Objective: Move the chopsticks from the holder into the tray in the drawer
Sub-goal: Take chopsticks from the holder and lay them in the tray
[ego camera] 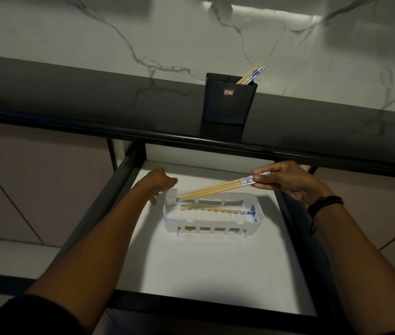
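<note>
R hand (290,182) pinches a bunch of chopsticks (215,188) by the blue-and-white patterned ends, thumb & fingertips curled round them; the bunch slants down to the left, plain wooden tips inside the left end of the tray (215,224), patterned ends raised over its right back corner; whether the tips touch the tray floor, can't tell. L hand (159,183) hangs just beside the tray's left end, fingers loose & pointing down, holding nothing; contact w/ the tray wall can't be told. Laid chopsticks (218,210) lie flat along the tray's slatted floor, patterned ends to the right. Tray is white w/ slotted walls; it sits on the white floor of the open drawer (191,267), towards the back. Holder (229,100) is black, square, upright on the dark table (94,93) above the drawer, near its front edge; leaning chopsticks (253,73) stand in its right back corner, patterned ends up & tilted right. Black band (324,204) on the R wrist; dark sleeve (34,315) on the L arm, lower left; marble wall (94,32) behind the table.
</note>
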